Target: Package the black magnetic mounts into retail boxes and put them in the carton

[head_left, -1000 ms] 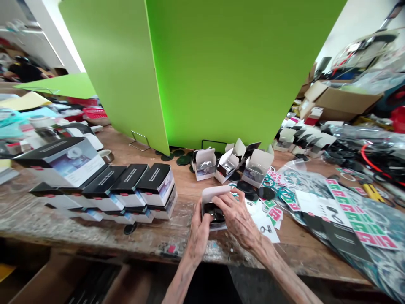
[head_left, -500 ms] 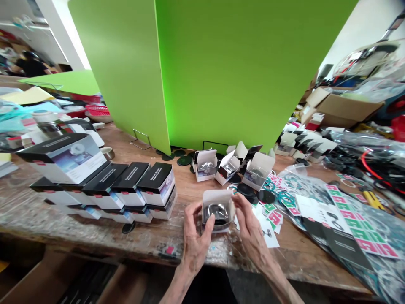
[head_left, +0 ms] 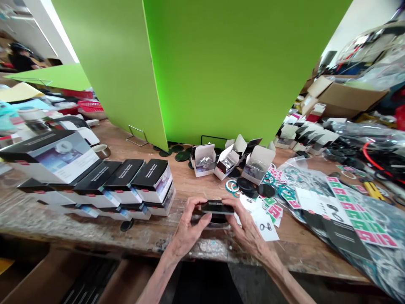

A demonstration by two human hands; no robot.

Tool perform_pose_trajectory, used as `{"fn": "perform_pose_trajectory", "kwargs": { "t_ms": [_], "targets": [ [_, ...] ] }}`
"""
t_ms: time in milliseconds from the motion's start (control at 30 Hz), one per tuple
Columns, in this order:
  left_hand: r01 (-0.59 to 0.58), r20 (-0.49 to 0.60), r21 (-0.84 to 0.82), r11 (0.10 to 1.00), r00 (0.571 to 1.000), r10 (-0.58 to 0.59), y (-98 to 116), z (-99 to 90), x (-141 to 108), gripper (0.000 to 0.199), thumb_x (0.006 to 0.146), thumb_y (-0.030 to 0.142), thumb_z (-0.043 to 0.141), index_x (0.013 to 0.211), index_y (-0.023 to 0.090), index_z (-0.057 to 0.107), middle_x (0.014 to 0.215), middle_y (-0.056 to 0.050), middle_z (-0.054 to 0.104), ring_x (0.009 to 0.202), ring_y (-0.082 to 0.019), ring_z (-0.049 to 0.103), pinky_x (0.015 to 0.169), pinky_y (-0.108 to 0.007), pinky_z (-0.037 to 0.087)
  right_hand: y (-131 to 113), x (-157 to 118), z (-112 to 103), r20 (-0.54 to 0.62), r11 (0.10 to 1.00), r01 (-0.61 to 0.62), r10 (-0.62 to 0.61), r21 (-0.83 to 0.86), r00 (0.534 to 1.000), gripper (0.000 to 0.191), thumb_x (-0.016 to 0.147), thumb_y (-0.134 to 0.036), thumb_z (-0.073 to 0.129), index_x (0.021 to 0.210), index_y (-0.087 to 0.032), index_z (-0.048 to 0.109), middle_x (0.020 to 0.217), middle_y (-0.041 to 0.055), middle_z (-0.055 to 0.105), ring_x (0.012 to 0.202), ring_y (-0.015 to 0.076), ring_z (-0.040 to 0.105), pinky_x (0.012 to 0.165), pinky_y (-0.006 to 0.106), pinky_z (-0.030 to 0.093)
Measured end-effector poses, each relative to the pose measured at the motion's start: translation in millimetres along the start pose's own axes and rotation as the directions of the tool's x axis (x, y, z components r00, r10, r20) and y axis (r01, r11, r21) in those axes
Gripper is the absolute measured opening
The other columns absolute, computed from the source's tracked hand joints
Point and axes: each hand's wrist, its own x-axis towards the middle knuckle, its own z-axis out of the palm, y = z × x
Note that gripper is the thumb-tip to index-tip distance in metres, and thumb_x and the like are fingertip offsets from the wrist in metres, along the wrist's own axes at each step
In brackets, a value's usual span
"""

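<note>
Black-topped carton (head_left: pixel 217 207) clamped at its ends between left hand (head_left: pixel 191 221) and right hand (head_left: pixel 247 228)

Person at the bench, sleeves not in view. Left hand (head_left: pixel 193 226) and right hand (head_left: pixel 248 232) bare, thin-fingered, knuckly, skin finely creased across the backs. Left forearm (head_left: pixel 155 278) and right forearm (head_left: pixel 291 287) bare, tendons and veins raised. Black garment (head_left: pixel 205 283) at near edge, cut unreadable.

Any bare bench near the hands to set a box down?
Bare wood lies between the stacked black-topped boxes and open white cartons; another strip between the loose sheets and plastic bag. Crowded: the black discs and rings beyond the left hand and right hand.
</note>
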Motion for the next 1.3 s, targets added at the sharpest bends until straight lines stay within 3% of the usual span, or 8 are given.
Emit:
{"fn": "perform_pose_trajectory", "kwargs": {
  "t_ms": [100,200,367,600,833,1033,1167,1300],
  "targets": [
    [-0.166,0.048,0.116,0.979,0.986,0.162,1,-12.0,2,0.038,0.08,0.041,0.067,0.113,0.024,0.056,0.114,-0.008,0.052,0.11,-0.023,0.053,0.096,-0.039,0.046,3,-6,-4,0.067,0.967,0.124,-0.112,-0.223,0.991,0.046,0.092,-0.032,0.05,0.136,-0.027,0.038,0.149,0.0091,0.031,0.138,0.0247,0.031,0.112,0.047,0.033],
    [-0.242,0.073,0.23,0.943,0.97,0.232,7,-16.6,3,0.041,0.077,0.038,0.07,0.113,0.023,0.058,0.123,-0.011,0.051,0.119,-0.027,0.051,0.1,-0.044,0.044,5,-7,-5,0.083,0.948,0.166,-0.149,-0.272,0.985,0.05,0.092,-0.034,0.052,0.14,-0.028,0.035,0.146,0.0093,0.034,0.135,0.0237,0.036,0.11,0.045,0.038],
    [-0.335,0.169,0.339,0.879,0.941,0.294,14,-17.2,0,0.036,0.085,0.027,0.062,0.12,0.024,0.056,0.134,-0.011,0.05,0.124,-0.024,0.051,0.104,-0.042,0.045,1,-4,-4,0.099,0.902,0.25,-0.23,-0.352,0.968,0.05,0.094,-0.029,0.05,0.142,-0.032,0.036,0.142,0.0089,0.038,0.132,0.0239,0.04,0.107,0.045,0.042],
    [-0.346,0.196,0.371,0.862,0.936,0.291,17,-21.2,2,0.029,0.09,0.024,0.056,0.117,0.027,0.064,0.127,-0.007,0.057,0.116,-0.02,0.058,0.098,-0.035,0.051,-12,-4,-7,0.106,0.906,0.214,-0.188,-0.365,0.976,0.043,0.097,-0.027,0.044,0.14,-0.034,0.041,0.137,0.007,0.04,0.131,0.0214,0.041,0.109,0.044,0.041],
    [-0.385,0.206,0.399,0.832,0.922,0.328,19,-21.4,-1,0.031,0.093,0.022,0.048,0.12,0.026,0.064,0.133,-0.008,0.055,0.118,-0.021,0.057,0.099,-0.036,0.051,-18,-1,-13,0.118,0.91,0.194,-0.161,-0.367,0.98,0.039,0.098,-0.026,0.04,0.135,-0.034,0.048,0.133,0.0063,0.045,0.125,0.0204,0.047,0.106,0.042,0.044],
    [-0.465,0.266,0.418,0.78,0.884,0.384,7,-23.3,-4,0.039,0.091,0.022,0.053,0.13,0.027,0.056,0.143,-0.01,0.045,0.128,-0.023,0.05,0.104,-0.039,0.048,-8,-7,-9,0.182,0.798,0.299,-0.238,-0.523,0.954,0.052,0.095,-0.021,0.042,0.146,-0.029,0.033,0.143,0.0105,0.038,0.133,0.0275,0.037,0.106,0.049,0.043],
    [-0.479,0.187,0.423,0.769,0.877,0.443,-1,-15.0,-10,0.041,0.091,0.014,0.051,0.13,0.027,0.054,0.142,-0.01,0.044,0.126,-0.02,0.05,0.103,-0.037,0.048,1,-16,3,0.125,0.767,0.295,-0.274,-0.57,0.954,0.058,0.092,-0.008,0.039,0.146,-0.029,0.033,0.145,0.0108,0.036,0.135,0.0277,0.034,0.104,0.048,0.045],
    [-0.38,0.021,0.572,0.727,0.892,0.451,3,-5.4,-17,0.038,0.089,0.019,0.056,0.126,0.027,0.058,0.128,-0.011,0.051,0.117,-0.023,0.053,0.095,-0.038,0.051,9,-18,27,-0.119,0.841,0.095,-0.186,-0.533,0.975,0.058,0.094,-0.02,0.044,0.147,-0.033,0.027,0.146,0.0113,0.035,0.129,0.0299,0.044,0.094,0.049,0.052]
  ]
}}
